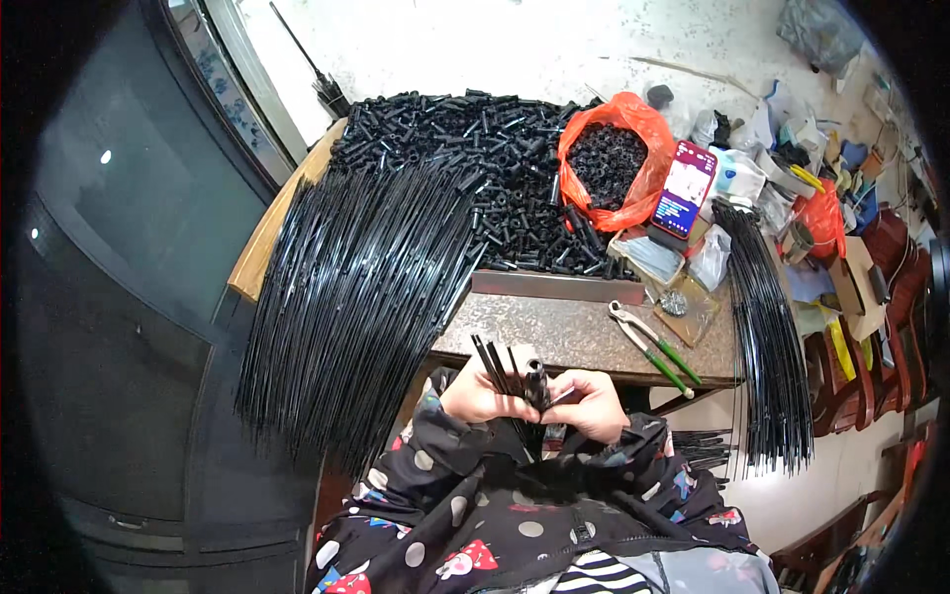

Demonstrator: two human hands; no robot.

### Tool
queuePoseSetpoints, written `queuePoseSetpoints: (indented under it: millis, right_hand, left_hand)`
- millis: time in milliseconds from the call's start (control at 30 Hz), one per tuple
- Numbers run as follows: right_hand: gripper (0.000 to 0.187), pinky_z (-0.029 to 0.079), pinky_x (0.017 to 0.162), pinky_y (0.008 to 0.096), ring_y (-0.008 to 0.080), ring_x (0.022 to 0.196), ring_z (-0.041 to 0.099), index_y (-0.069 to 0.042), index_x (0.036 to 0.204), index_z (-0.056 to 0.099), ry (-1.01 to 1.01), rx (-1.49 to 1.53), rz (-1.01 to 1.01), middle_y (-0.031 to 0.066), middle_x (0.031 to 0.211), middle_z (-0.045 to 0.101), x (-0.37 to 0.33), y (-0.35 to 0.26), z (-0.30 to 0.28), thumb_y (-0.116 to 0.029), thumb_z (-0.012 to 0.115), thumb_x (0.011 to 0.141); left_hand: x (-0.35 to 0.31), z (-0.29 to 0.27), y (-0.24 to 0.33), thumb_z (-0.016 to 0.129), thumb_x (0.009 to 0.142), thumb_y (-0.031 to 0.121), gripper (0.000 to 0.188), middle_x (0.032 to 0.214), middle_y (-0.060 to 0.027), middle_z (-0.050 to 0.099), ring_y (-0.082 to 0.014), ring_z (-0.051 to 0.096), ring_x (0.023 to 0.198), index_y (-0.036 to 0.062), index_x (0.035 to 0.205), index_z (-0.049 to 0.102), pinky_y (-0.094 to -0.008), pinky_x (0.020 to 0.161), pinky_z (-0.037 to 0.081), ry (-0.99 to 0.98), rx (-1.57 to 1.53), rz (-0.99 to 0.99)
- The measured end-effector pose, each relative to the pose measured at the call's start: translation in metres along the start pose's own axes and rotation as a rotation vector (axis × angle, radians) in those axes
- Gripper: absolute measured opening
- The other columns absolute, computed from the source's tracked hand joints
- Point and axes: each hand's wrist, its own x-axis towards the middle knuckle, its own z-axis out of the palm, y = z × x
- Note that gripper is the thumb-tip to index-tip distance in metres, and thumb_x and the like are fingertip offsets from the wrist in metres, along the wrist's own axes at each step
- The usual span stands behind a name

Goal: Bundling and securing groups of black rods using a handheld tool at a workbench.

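Close to my body, beyond the table's front edge, both hands work together. Several thin black rods (503, 368) stick up out of my closed left hand (477, 394). A short black tube (535, 376) with a round open end stands upright between my hands, beside the rods. My right hand (594, 406) is closed, thumb and fingers pinching at the tube's side. A small pale sliver shows at its fingertips; its kind is unclear. The lower ends of the rods are hidden against my dark, dotted sleeves.
A large pile of black tubes (445, 129) covers the table's back. Long black rods (346, 307) hang over the left edge, more rods (767, 346) at the right. Green-handled pincers (653, 346) lie near the front. An orange bag (648, 183) of small black parts stands by a phone (685, 188).
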Motion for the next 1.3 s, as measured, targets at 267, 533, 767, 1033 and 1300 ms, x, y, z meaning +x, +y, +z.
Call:
queuePoseSetpoints:
  millis: [267,533,767,1033,1300]
  right_hand:
    - [0.019,0.041,0.053,0.0203,0.0072,0.057,0.048,-0.003,0.064,0.046,0.194,-0.103,-0.089,0.0005,0.062,0.049,0.005,0.001,-0.003,0.004,0.061,0.056]
    - [0.018,0.035,0.051,0.0167,0.0062,0.059,0.044,-0.002,0.069,0.048,0.482,-0.538,-0.460,0.0010,0.065,0.045,-0.001,0.013,0.007,0.005,0.060,0.058]
    - [0.024,0.037,0.052,0.0161,0.0033,0.057,0.044,-0.004,0.072,0.043,0.494,-0.117,-0.213,-0.0020,0.062,0.046,0.008,0.020,0.013,0.000,0.061,0.057]
    - [0.040,0.035,0.063,0.0204,0.0088,0.072,0.042,-0.006,0.092,0.046,0.148,-0.417,-0.208,-0.0001,0.077,0.042,0.005,-0.002,-0.004,-0.002,0.063,0.055]
    - [0.019,0.035,0.048,0.0268,0.0197,0.056,0.043,-0.002,0.072,0.055,0.404,-1.215,-0.950,0.0050,0.061,0.047,0.002,-0.025,0.015,-0.002,0.060,0.054]
  left_hand:
    - [0.001,0.012,-0.005,0.063,0.059,0.008,0.041,0.082,-0.0053,0.048,-0.0174,0.048,0.077,0.0004,0.093,0.043,-0.0284,0.071,0.037,0.056,0.234,-0.051]
    - [0.002,0.023,-0.023,0.053,0.060,0.003,0.019,0.069,-0.0114,0.049,-0.0251,0.050,0.066,0.0013,0.078,0.046,-0.0287,0.060,0.039,0.277,0.659,0.062]
    - [0.005,0.032,-0.021,0.049,0.061,-0.005,0.013,0.068,-0.0036,0.047,-0.0117,0.045,0.065,0.0000,0.073,0.045,-0.0229,0.061,0.037,0.373,0.304,0.030]
    - [-0.007,0.041,-0.033,0.050,0.069,0.003,0.008,0.071,-0.0068,0.052,-0.0132,0.050,0.066,-0.0020,0.076,0.049,-0.0233,0.060,0.039,0.391,0.255,0.119]
    - [0.024,0.025,-0.003,0.045,0.063,-0.006,0.023,0.080,-0.0100,0.051,-0.0132,0.049,0.071,-0.0022,0.085,0.046,-0.0230,0.063,0.038,0.294,0.470,0.146]
